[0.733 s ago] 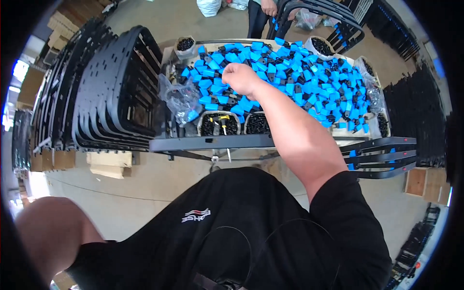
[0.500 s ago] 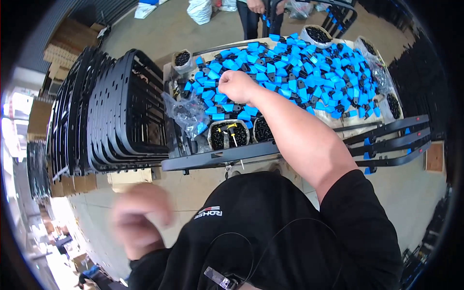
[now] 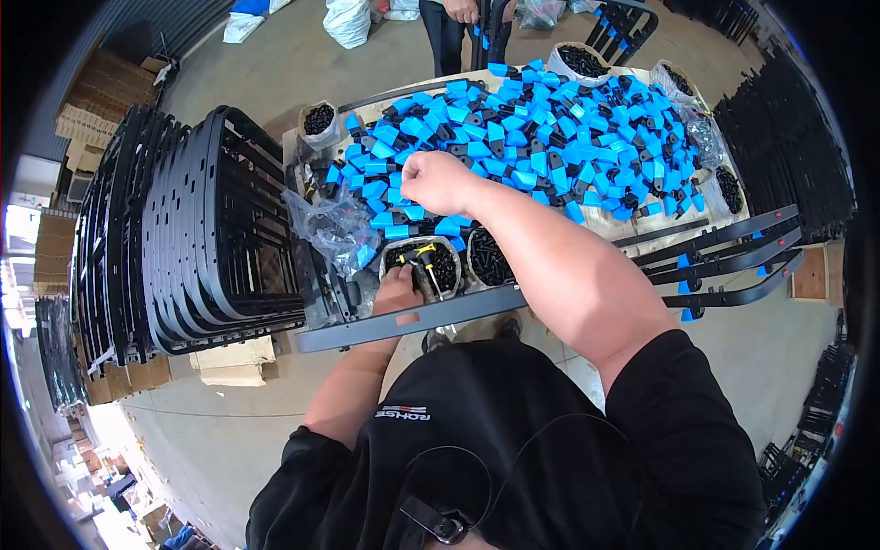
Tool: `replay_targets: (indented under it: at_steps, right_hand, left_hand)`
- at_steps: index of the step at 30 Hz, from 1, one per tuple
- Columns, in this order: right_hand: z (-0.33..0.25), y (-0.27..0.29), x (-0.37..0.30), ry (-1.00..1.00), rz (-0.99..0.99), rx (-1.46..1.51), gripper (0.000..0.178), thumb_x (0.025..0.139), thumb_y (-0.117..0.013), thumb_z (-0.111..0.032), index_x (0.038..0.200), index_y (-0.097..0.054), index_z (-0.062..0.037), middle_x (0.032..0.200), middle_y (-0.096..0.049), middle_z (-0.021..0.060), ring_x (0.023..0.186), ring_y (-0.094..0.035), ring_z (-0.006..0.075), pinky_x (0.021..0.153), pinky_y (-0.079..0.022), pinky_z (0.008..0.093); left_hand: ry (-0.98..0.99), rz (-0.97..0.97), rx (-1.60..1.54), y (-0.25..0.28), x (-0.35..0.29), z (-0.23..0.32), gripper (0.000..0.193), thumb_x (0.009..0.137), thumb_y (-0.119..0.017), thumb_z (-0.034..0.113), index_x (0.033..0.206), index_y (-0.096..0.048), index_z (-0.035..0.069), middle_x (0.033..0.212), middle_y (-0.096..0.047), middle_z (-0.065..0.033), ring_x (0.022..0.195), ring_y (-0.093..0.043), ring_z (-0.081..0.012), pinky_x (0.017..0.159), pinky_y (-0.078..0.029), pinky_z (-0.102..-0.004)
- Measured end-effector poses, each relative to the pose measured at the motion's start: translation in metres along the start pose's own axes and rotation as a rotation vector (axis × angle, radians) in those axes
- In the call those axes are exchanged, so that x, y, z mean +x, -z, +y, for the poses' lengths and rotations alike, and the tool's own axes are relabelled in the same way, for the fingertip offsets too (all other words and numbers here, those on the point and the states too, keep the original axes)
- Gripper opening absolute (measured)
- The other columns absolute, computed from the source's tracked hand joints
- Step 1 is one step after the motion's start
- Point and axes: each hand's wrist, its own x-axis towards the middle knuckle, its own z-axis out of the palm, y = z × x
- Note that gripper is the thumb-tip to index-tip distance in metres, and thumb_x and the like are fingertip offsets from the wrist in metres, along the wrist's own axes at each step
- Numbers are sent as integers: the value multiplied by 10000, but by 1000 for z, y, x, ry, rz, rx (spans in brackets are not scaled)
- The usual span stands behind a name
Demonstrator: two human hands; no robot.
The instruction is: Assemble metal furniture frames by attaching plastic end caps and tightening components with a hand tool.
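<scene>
The right hand's [image 3: 438, 182] grip is curled closed over the near left part of a heap of blue-and-black pieces [image 3: 576, 137]; whether anything is held inside cannot be told. The left hand [image 3: 397, 291], blurred and well away from the tabletop [image 3: 600, 223] half a second ago, is now brought to the left edge of a bin [image 3: 414, 239] of small black parts [image 3: 445, 268], beside a yellow-handled tool [image 3: 426, 259]. Its fingertips are partly hidden, its hold unclear. Heap and bin are thus reached together, behind a black bar [image 3: 367, 334].

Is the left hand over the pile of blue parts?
No, the left hand is at the small black parts, beside the yellow-handled tool.
</scene>
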Motion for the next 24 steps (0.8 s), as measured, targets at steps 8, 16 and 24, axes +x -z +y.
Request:
replay_targets:
  at_steps: [8, 16, 24]
  right_hand:
    - [1, 2, -3, -11, -11, -20, 191, 841, -681, -190, 958, -721, -45, 988, -735, 162, 943, -699, 303, 819, -546, 417]
    - [-1, 5, -2, 3, 6, -44, 211, 849, -680, -208, 968, -722, -39, 1014, -735, 174, 960, -699, 318, 830, -547, 427]
    - [8, -2, 2, 44, 17, -49, 184, 827, -673, -205, 882, -726, -38, 900, -730, 179, 835, -693, 314, 749, -542, 425]
  left_hand:
    - [139, -51, -85, -3, 17, 8, 483, 802, -681, 166, 1236, -634, -42, 1261, -620, -243, 1164, -609, -423, 1012, -509, -454]
    - [74, -27, 26, -16, 19, -13, 325, 861, -642, 181, 1119, -716, -2, 1084, -694, -247, 1026, -665, -418, 935, -535, -468]
    - [-63, 181, -25, 21, -22, 6, 221, 933, -644, 171, 1090, -712, 32, 1055, -690, -215, 942, -679, -410, 851, -555, -478]
